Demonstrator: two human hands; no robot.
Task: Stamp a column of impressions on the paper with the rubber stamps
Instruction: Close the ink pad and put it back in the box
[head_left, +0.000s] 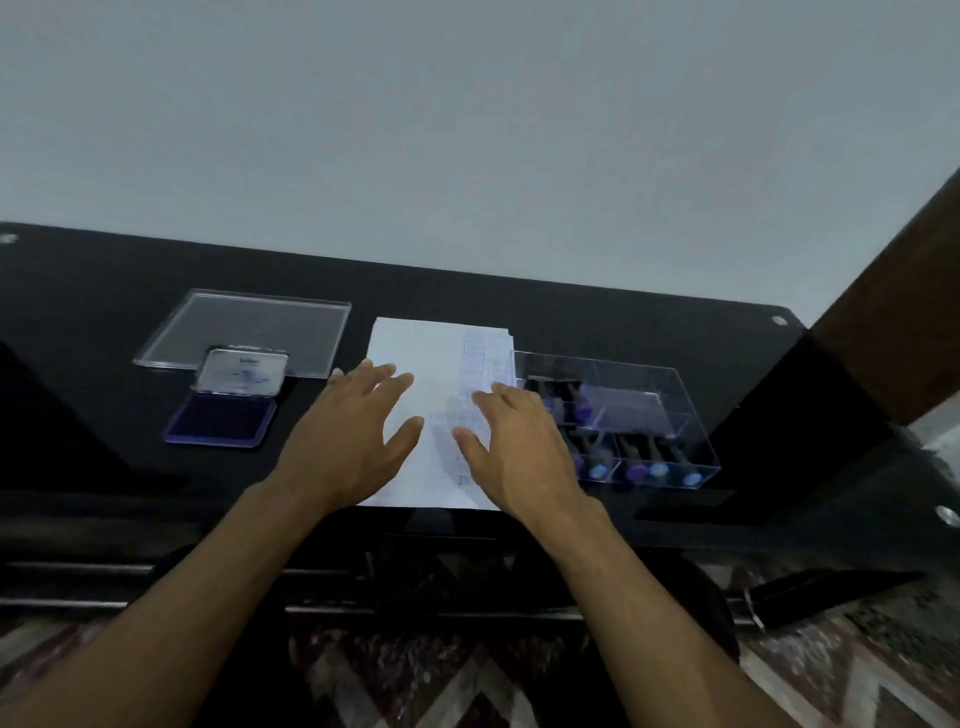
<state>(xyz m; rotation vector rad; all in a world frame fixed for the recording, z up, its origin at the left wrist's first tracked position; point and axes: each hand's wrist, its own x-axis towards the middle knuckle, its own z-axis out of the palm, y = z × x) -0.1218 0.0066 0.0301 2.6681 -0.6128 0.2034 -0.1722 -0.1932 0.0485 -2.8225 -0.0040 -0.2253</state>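
The paper (441, 374) lies mid-counter (104, 312), its near edge at the counter's front. The left hand (345, 434) and right hand (511, 452) rest flat on it, fingers spread, holding nothing. The stamps (639, 470) sit in a clear box (691, 415) touching its right edge; the ink pad (221, 421) lies left, apart.

Two bare forearms ran up from the bottom edge, with no sleeves, watch, bracelet or rings on them. The bare left hand (347, 435) and the bare right hand (521, 451) were gloveless, with short nails. Faint tendon lines showed along the forearms and wrists.
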